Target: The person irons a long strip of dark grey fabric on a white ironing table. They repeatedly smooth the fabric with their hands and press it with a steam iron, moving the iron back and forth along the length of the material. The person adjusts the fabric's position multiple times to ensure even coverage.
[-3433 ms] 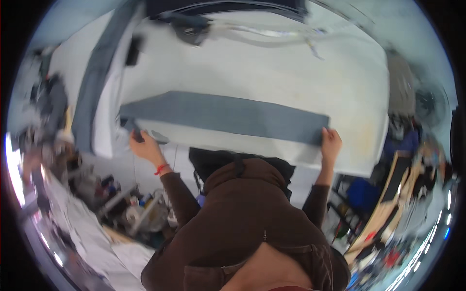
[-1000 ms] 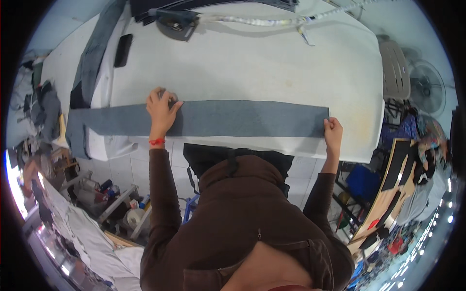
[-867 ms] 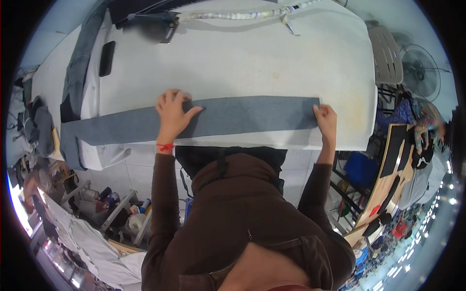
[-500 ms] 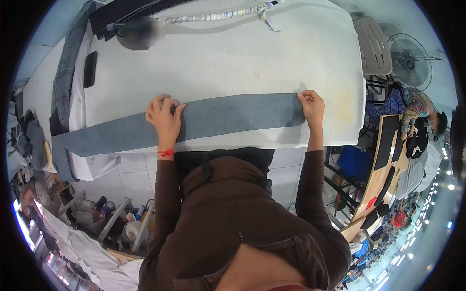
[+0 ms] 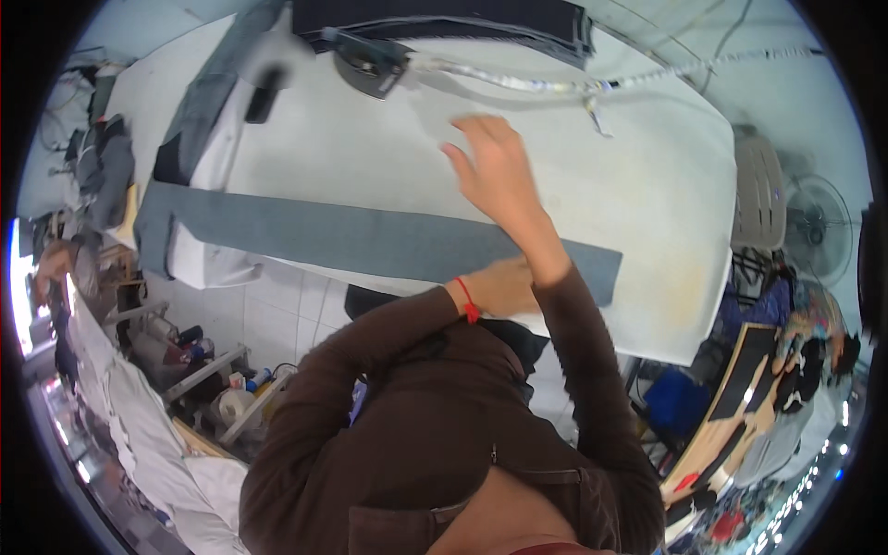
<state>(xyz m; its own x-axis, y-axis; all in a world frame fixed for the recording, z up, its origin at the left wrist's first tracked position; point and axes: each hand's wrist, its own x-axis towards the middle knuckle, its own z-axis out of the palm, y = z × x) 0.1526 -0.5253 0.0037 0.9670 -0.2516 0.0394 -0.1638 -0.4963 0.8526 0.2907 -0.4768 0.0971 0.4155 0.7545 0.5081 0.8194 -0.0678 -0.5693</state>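
A long grey strip of cloth (image 5: 370,242) lies flat along the near edge of a white padded table (image 5: 647,185), running from the table's left end, where it hangs over the edge, to a squared end near the right side. The left hand (image 5: 499,287) rests on the strip close to that right end, at the table's front edge; the right forearm crosses over it, so whether its fingers are flat or curled cannot be told. A red band sits on that wrist. The right hand (image 5: 495,166) is lifted above the middle of the table, fingers spread and open, holding nothing, well beyond the strip.

Behind the right hand the white top is bare and wide. At the far edge stands an iron (image 5: 370,63) with a light cord (image 5: 518,79) trailing to the right. Dark folded cloth (image 5: 444,17) lies along the back rim, and more grey cloth (image 5: 208,102) drapes the far left corner. A fan (image 5: 814,231) stands off the table's right side
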